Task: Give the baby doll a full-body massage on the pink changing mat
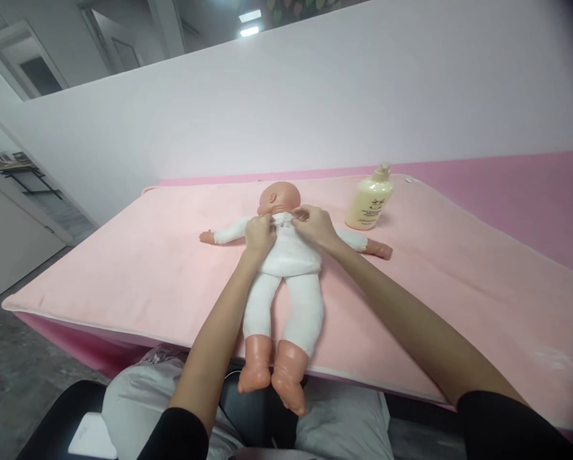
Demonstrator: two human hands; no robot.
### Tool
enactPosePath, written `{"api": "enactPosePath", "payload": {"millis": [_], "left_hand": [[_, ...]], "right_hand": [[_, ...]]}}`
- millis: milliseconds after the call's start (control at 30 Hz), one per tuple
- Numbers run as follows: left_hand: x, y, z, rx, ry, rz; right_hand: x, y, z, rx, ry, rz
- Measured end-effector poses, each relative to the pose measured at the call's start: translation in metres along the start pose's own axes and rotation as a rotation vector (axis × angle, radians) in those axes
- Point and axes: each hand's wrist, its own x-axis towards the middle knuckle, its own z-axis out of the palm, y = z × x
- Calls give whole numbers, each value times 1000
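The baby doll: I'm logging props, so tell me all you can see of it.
The plastic baby doll in white clothes lies face up on the pink padded mat, bald head away from the camera, arms spread, bare feet past the near edge. The left hand and right hand pinch its collar.

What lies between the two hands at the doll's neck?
In the head view, only the doll's white collar lies between left hand and right hand.

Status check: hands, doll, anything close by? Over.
Left hand and right hand both pinching white top at the collar. Baby doll on its back on pink mat, feet over the edge. Lotion bottle stands apart, not obstructing.
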Motion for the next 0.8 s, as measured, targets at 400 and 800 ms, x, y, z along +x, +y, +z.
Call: {"api": "enactPosePath", "payload": {"millis": [400, 800], "left_hand": [[-9, -32, 12, -672, 149, -103], [-30, -54, 14, -590, 327, -324]], "right_hand": [[-5, 37, 27, 240, 161, -10], [-9, 53, 35, 360, 221, -90]]}}
